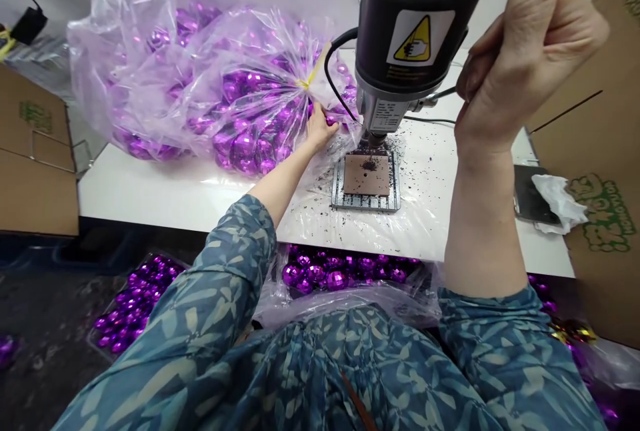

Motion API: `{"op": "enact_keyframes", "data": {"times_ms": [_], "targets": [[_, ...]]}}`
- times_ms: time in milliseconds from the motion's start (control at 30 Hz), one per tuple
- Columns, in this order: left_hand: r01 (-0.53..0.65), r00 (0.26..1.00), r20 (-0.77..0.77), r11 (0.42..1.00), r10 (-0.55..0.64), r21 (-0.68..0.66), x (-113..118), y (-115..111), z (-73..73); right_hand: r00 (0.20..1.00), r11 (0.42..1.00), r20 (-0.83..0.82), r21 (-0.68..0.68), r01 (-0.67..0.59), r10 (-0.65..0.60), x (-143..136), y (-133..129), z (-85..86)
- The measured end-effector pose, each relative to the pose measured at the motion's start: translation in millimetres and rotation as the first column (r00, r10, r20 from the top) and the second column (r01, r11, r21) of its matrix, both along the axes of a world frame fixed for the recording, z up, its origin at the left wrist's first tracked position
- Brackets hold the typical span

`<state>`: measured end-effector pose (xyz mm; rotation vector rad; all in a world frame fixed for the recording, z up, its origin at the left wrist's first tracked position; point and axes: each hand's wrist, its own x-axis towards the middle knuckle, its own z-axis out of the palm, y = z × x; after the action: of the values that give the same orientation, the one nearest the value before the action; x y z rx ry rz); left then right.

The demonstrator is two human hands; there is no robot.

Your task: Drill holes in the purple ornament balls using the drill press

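Note:
A black bench drill (420,17) with a yellow warning label stands at the table's middle, over a brown board (367,176) on a slotted metal base (397,203). Dark shavings lie on and around the board. My right hand (525,57) is closed around the drill's lever, right of the motor housing. My left hand (321,128) reaches to purple shiny balls at the opening of a large clear bag (150,84), near its yellow tie (305,84). The fingertips of this hand are partly hidden among balls and plastic.
Below the table's front edge are an open bag of purple balls (336,279) and, lower left, a tray of more (135,301). Cardboard boxes (37,157) (600,117) flank the table. A crumpled white tissue (559,201) lies on a dark flat object at right.

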<state>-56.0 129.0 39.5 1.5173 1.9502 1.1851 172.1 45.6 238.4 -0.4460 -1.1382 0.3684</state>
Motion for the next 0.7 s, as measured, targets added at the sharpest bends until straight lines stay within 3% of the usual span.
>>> {"op": "enact_keyframes", "data": {"times_ms": [167, 233, 300, 367, 433, 500, 600, 700], "targets": [[-0.021, 0.997, 0.072, 0.992, 0.030, -0.123, -13, -28, 20.5, 1.000, 1.000, -0.017, -0.023, -0.012, 0.012, -1, -4, 1.4], [0.034, 0.970, 0.241, 0.980, 0.014, -0.193, -19, -42, 28.3, 1.000, 0.999, -0.020, -0.039, -0.024, 0.023, -2, -8, 3.4], [0.102, 0.858, 0.513, 0.975, 0.014, -0.197, -23, -59, 36.0, 0.999, 0.998, -0.018, -0.042, -0.039, 0.038, -2, -13, 5.3], [0.151, 0.663, 0.749, 0.979, 0.005, -0.139, -23, -78, 44.2, 0.999, 0.998, -0.013, -0.041, -0.049, 0.049, -2, -16, 6.4], [0.186, 0.478, 0.878, 0.979, -0.020, -0.079, -19, -96, 52.5, 0.999, 0.998, -0.009, -0.039, -0.054, 0.054, -2, -16, 6.3], [0.215, 0.365, 0.930, 0.976, -0.049, -0.032, -11, -113, 59.3, 0.998, 0.997, -0.009, -0.034, -0.062, 0.062, 0, -15, 5.3], [0.278, 0.323, 0.939, 0.960, -0.118, 0.025, 5, -131, 61.1, 0.997, 0.997, 0.002, -0.035, -0.075, 0.075, 2, -14, 3.6], [0.352, 0.388, 0.901, 0.935, -0.194, 0.050, 20, -144, 47.2, 0.997, 0.996, -0.001, -0.043, -0.083, 0.083, 3, -16, 3.3]]}}
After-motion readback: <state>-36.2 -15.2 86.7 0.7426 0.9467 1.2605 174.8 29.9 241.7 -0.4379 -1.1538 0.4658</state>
